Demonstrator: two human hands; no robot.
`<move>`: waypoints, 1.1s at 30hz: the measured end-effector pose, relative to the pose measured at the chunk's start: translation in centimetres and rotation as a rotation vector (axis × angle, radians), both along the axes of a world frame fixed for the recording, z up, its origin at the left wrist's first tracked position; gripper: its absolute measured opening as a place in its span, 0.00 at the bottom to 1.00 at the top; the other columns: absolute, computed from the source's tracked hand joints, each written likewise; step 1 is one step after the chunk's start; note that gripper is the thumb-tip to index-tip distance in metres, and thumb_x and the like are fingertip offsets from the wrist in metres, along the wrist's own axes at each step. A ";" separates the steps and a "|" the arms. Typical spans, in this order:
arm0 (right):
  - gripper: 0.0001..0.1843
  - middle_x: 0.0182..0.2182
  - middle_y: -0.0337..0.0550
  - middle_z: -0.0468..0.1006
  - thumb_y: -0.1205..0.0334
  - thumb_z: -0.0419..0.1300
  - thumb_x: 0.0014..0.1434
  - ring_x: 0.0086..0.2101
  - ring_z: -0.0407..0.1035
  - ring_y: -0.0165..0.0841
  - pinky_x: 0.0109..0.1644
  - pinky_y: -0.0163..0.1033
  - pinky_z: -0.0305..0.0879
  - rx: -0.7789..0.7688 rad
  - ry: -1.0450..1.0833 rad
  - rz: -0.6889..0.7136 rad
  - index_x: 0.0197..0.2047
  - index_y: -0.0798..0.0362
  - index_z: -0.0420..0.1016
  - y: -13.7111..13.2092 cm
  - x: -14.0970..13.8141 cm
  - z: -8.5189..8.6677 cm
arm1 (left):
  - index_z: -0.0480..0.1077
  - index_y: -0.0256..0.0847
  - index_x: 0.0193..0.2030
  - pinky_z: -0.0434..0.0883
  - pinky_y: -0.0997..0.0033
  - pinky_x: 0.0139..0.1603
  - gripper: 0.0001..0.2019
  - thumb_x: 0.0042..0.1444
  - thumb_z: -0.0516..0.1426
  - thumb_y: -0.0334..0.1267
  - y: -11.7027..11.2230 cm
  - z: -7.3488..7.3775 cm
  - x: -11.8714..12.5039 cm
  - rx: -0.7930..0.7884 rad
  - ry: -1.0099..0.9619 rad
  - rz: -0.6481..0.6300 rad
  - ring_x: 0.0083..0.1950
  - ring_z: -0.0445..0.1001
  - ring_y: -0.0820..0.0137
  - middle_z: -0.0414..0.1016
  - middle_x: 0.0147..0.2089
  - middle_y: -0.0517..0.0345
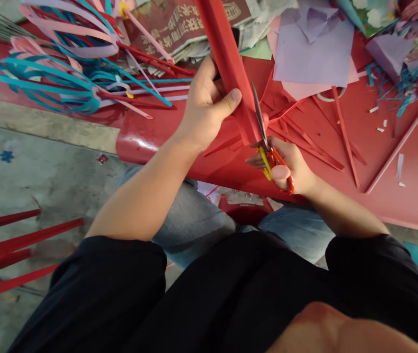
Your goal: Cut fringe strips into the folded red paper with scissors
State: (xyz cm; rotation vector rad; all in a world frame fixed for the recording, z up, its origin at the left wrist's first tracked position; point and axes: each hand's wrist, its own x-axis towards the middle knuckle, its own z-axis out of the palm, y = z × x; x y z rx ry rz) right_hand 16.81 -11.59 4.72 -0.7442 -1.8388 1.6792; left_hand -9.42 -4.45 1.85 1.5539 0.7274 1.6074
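My left hand (212, 100) grips a long folded strip of red paper (227, 59), thumb on top and fingers behind it. In my right hand (290, 159) is a pair of scissors (264, 130) with red and yellow handles. Their blades point away from me along the strip's right edge, close to its near end. Whether the blades are on the paper or just beside it I cannot tell. Several cut red paper strips (312, 144) lie on the red tabletop (378, 201) right of the scissors.
Lanterns of teal, pink and lilac paper strips (54, 78) lie at the left. Behind are newspapers (168, 29) and lilac paper sheets (312, 49). A tape roll (330, 95), a pink stick (400, 144) and teal shreds (396, 83) lie right. A red stool (10, 250) stands on the floor.
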 end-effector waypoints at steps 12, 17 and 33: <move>0.42 0.31 0.42 0.81 0.20 0.60 0.64 0.24 0.79 0.34 0.26 0.38 0.74 -0.011 -0.070 -0.071 0.55 0.53 0.76 -0.6 -0.6 0.3 | 0.69 0.65 0.57 0.88 0.41 0.56 0.41 0.41 0.76 0.73 0.8 -0.9 -0.1 -0.259 0.008 0.015 0.60 0.83 0.49 0.82 0.51 0.62; 0.39 0.28 0.39 0.80 0.22 0.64 0.63 0.20 0.76 0.32 0.20 0.35 0.69 -0.070 -0.072 -0.082 0.52 0.52 0.75 -0.6 -0.7 0.6 | 0.68 0.62 0.59 0.89 0.42 0.58 0.38 0.47 0.74 0.71 0.3 -0.4 0.3 -0.265 -0.027 0.025 0.62 0.83 0.51 0.81 0.59 0.63; 0.52 0.53 0.65 0.86 0.11 0.55 0.57 0.54 0.85 0.56 0.54 0.53 0.84 0.045 -0.083 0.053 0.59 0.52 0.66 0.1 -0.3 0.0 | 0.69 0.62 0.56 0.89 0.39 0.50 0.37 0.44 0.77 0.67 0.6 -0.8 0.1 -0.289 -0.006 -0.104 0.48 0.87 0.53 0.84 0.49 0.64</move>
